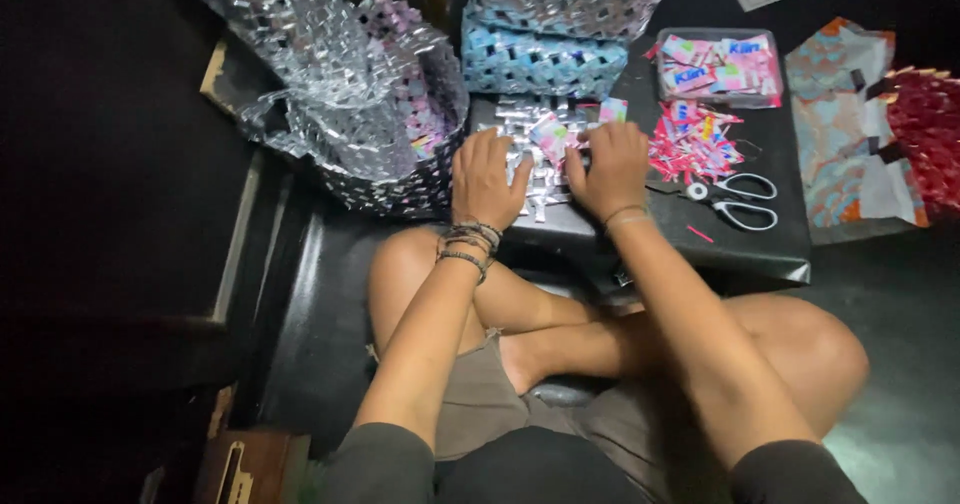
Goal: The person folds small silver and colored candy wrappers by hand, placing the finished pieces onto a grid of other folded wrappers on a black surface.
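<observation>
both hands (490, 177) (607, 169) on woven strips (530, 129) — scissors (738, 200) beside

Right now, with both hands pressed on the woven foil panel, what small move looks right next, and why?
Probably the right hand should slide the pink strip into the woven silver panel while the left hand holds it flat; that strip lies between the two hands.
</observation>
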